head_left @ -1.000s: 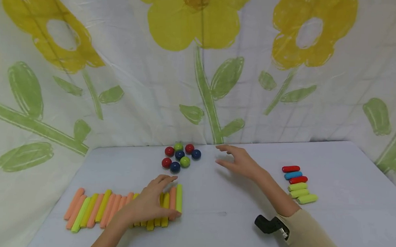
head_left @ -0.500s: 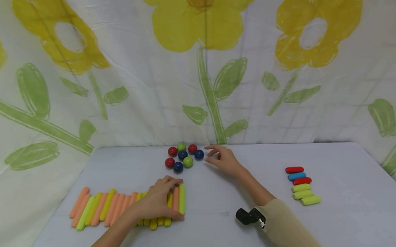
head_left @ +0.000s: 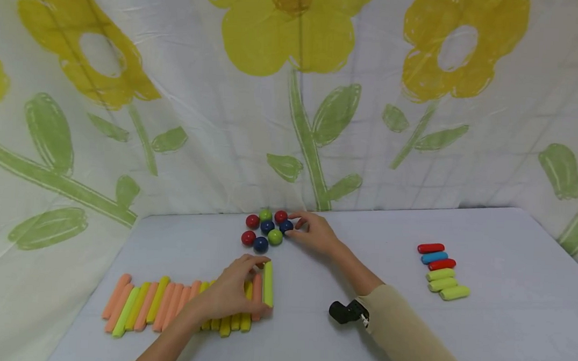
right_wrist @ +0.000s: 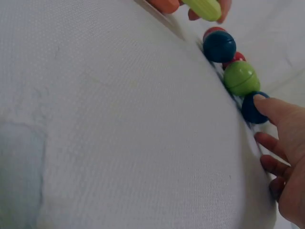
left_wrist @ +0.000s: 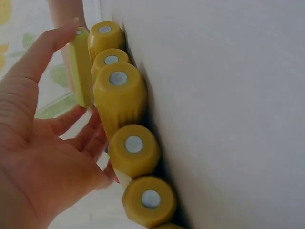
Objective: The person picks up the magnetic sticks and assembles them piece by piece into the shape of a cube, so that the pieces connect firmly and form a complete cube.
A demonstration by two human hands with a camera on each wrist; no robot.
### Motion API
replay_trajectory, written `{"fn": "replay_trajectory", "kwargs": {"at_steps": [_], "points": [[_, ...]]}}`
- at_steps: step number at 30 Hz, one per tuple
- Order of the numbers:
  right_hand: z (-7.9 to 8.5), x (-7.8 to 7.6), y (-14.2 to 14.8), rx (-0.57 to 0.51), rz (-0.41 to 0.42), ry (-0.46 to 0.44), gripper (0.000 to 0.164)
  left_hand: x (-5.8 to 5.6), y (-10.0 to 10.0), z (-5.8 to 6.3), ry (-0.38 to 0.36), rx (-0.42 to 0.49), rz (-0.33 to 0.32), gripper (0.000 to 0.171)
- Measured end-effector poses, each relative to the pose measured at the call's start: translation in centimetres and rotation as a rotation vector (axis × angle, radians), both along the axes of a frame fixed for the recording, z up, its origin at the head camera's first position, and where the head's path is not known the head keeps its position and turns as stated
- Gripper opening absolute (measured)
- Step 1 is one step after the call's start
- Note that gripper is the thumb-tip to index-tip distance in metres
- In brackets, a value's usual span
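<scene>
White tabletop [head_left: 515, 330], long row of orange and yellow sticks [head_left: 165, 307], two busy hands.
Left hand [head_left: 231, 294] pinches the lime stick [head_left: 268, 284] end to end at the row's right end; right hand [head_left: 315, 235] has thumb and forefinger round a navy ball [right_wrist: 250, 110] at the right edge of the ball cluster. Risk imo: only the tips hold that stick, so uneven pressure could twist it loose onto the orange stick [head_left: 257, 297] beside it, and a thumb slip could roll the navy ball into the green ball [head_left: 275, 237]. Versus half a second ago, the stick looks raised and the right hand has reached the navy ball, which sits slightly further left.
</scene>
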State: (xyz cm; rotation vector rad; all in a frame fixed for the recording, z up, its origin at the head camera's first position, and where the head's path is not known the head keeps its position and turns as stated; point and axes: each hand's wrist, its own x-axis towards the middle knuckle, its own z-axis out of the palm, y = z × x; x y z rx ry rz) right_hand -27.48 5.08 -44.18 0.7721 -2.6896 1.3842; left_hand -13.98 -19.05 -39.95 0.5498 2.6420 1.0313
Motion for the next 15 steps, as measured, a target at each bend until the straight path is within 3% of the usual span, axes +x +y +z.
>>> {"fn": "replay_trajectory", "kwargs": {"at_steps": [4, 8, 11, 15], "points": [[0.1, 0.2, -0.3, 0.028, -0.004, 0.025, 0.040, 0.4, 0.9, 0.4, 0.018, 0.107, 0.006, 0.092], [0.3, 0.5, -0.5, 0.036, 0.003, 0.055, 0.040, 1.0, 2.0, 0.8, -0.012, 0.232, 0.025, 0.090], [0.4, 0.7, -0.6, 0.040, 0.007, 0.078, 0.038, 1.3, 2.8, 1.1, -0.081, 0.373, 0.033, 0.090], [0.4, 0.8, -0.7, 0.042, -0.009, 0.076, 0.035, 1.6, 3.5, 1.4, -0.238, 0.612, 0.043, 0.091]]}}
